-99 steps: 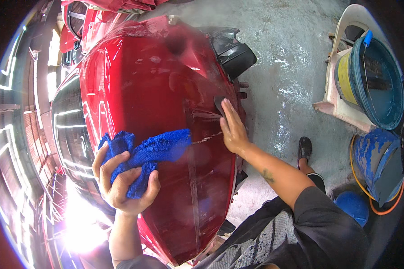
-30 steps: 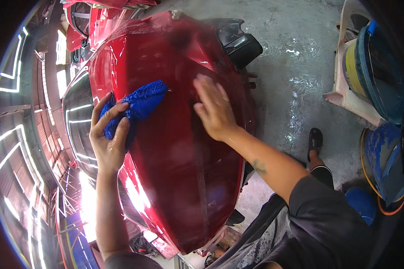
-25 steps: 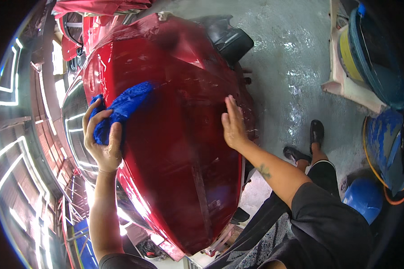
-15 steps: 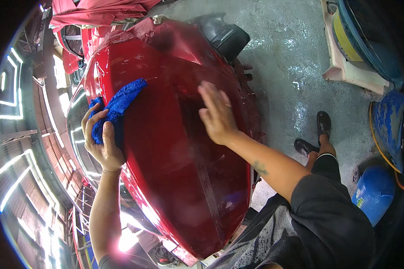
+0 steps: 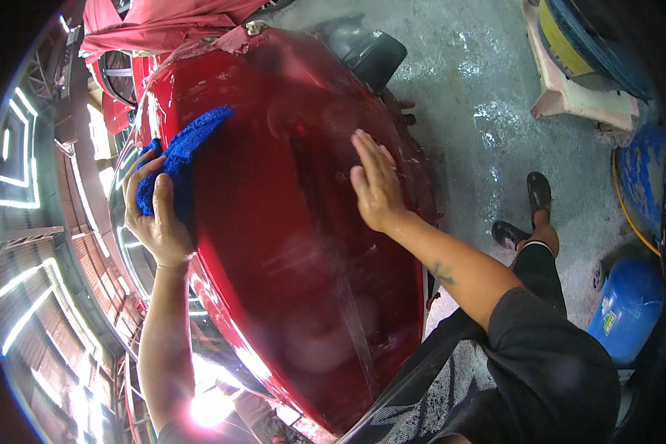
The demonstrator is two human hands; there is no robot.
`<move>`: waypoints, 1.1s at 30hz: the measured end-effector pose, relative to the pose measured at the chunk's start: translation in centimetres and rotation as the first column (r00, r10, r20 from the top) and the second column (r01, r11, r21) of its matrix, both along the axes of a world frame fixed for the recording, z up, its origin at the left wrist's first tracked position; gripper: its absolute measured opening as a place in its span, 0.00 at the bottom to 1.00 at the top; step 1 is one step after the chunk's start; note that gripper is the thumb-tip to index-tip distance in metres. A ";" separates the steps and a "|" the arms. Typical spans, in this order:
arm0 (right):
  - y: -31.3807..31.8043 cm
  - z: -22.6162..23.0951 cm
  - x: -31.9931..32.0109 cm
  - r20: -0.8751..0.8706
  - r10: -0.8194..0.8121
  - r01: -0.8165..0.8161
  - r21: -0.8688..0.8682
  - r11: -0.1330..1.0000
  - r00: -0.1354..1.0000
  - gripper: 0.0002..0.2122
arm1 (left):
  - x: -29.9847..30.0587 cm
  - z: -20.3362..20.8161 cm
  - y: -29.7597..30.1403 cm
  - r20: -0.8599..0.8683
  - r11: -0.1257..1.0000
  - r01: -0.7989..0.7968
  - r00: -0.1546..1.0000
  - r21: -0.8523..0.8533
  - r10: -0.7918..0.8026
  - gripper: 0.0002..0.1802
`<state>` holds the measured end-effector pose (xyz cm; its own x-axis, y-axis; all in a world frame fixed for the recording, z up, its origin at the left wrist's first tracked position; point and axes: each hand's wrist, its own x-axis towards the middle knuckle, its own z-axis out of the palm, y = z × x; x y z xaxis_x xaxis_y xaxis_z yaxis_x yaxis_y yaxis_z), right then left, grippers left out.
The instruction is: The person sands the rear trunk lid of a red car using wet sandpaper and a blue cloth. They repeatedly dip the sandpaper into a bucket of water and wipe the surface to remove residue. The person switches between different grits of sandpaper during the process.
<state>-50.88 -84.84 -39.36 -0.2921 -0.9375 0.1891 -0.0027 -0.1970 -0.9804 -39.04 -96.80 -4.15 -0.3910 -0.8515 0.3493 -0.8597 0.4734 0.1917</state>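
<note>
Blue nubby cloth (image 5: 197,135) in left hand (image 5: 157,226); glossy curved panel (image 5: 259,200).

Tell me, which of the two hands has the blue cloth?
The left hand: it holds the blue cloth, whereas the right hand, its fingers outstretched over the red panel, shows no cloth.

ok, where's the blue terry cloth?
Head view, left of centre: the blue terry cloth is in the left hand, at the left edge of the red car panel.

Apparently unobstructed panel (image 5: 259,200) beside cloth (image 5: 189,144)
</note>
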 end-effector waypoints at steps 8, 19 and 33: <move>-3.4 2.9 -1.0 0.008 0.011 -0.010 -0.087 0.996 1.000 0.26 | 0.7 0.3 0.5 0.031 0.999 -0.030 0.999 -0.024 0.030 0.21; -5.6 3.7 -0.6 -0.003 -0.049 0.049 -0.108 0.993 0.999 0.24 | 0.8 0.2 0.5 -0.033 0.999 -0.032 0.999 0.034 0.033 0.18; 1.3 -6.6 0.3 -0.135 0.043 0.001 0.310 0.951 0.990 0.28 | 0.3 -0.3 -0.5 -0.013 0.999 0.015 1.000 0.037 -0.014 0.20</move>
<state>-50.57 -83.51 -45.96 -0.2632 -0.9619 -0.0736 -0.1413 0.1139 -0.9834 -38.74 -97.26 -4.42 -0.3990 -0.8582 0.3230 -0.8501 0.4783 0.2205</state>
